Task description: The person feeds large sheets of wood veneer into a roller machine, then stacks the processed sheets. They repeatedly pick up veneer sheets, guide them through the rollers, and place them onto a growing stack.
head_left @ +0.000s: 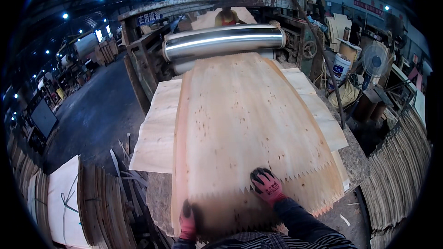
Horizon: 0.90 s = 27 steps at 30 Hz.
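Note:
A wide, pale wood veneer sheet (pixel 235 120) with a toothed near edge reaches up to a shiny metal roller (pixel 226 40). Beneath its toothed edge lies another veneer sheet (pixel 318 186), also jagged along its near end. My right hand (pixel 267 186), in a pink glove with black fingertips, rests palm down by the upper sheet's toothed edge, fingers spread. At the near left side of the veneer is my left hand (pixel 188 221), gloved the same way. Its dark fingers are blurred, so their grip is unclear.
Wider veneer pieces (pixel 154 124) stick out under the sheets. Bundled veneer stacks stand at left (pixel 64 203) and right (pixel 399 170). A person (pixel 226 17) is behind the roller. A fan (pixel 374 60) and a white bucket (pixel 340 67) are at the right.

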Available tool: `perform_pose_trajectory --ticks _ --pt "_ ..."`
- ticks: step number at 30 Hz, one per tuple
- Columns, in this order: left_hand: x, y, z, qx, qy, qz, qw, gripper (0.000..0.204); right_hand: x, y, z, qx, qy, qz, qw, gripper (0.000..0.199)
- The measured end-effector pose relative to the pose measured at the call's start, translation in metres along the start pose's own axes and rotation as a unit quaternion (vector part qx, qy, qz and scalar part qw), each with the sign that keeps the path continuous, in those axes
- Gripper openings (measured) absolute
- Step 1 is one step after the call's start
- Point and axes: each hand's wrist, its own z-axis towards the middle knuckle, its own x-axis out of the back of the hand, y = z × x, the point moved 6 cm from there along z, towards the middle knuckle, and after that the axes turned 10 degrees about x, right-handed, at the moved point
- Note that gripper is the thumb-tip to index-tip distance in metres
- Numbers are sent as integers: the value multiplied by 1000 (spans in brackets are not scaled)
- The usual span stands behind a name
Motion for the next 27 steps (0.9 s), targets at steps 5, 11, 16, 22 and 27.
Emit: perform_pose_trajectory --ticks 5,11,16,22,27 --pt "0 -17 8 -4 3 -33 999 36 -3 -1 -1 -10 -18 -7 1000 33" --pt "2 -4 3 -15 13 30 999 35 -7 2 -3 -4 -17 -10 1000 36" --pt "1 -5 1 9 3 -49 999 34 -11 2 -2 -4 -28 -3 1000 40" --pt "-3 6 -5 28 -13 -95 995 33 -5 5 3 -6 -53 -5 999 34" --pt "0 4 2 17 0 -56 998 36 14 15 31 -10 -75 -13 997 36"
